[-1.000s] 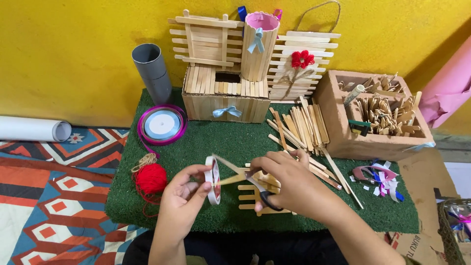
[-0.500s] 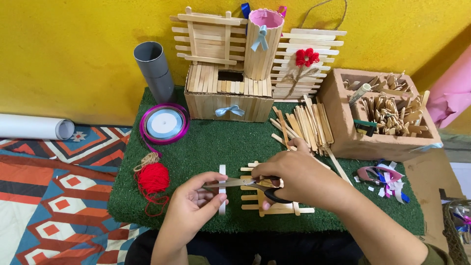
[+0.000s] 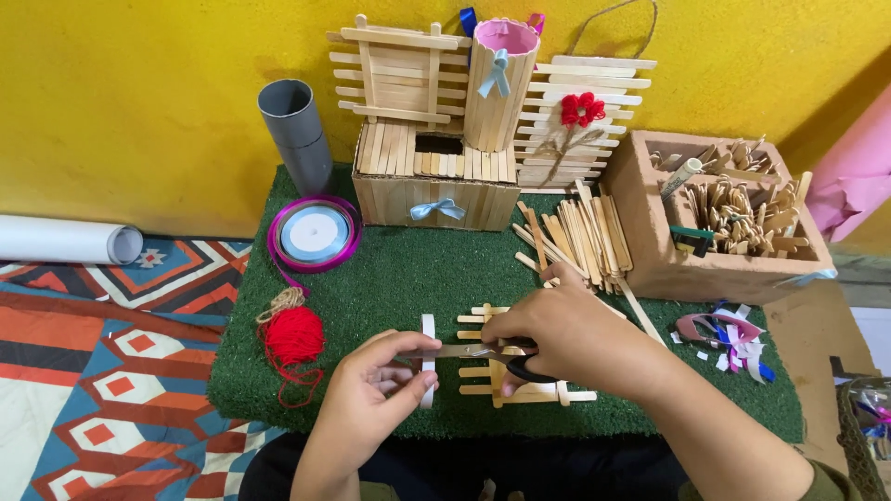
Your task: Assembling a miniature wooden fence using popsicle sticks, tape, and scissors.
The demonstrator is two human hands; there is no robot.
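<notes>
My right hand (image 3: 566,339) grips a pair of black-handled scissors (image 3: 483,354) whose blades point left, across a strip of white ribbon (image 3: 428,329). My left hand (image 3: 371,394) pinches that ribbon, holding it roughly upright over the green turf mat (image 3: 408,274). Under my right hand lies a small frame of wooden craft sticks (image 3: 520,391), partly hidden by the hand.
A red yarn ball (image 3: 294,336) and a purple ribbon spool (image 3: 315,233) sit to the left. Behind stand a stick box (image 3: 436,181), a stick cup (image 3: 498,83), a grey tube (image 3: 295,130). Loose sticks (image 3: 580,232) and a stick-filled crate (image 3: 719,218) lie right, beside ribbon scraps (image 3: 729,336).
The scissors swung from a diagonal to lying level, blades pointing left at the ribbon. My left hand shifted slightly right and lower, still holding the white strip.
</notes>
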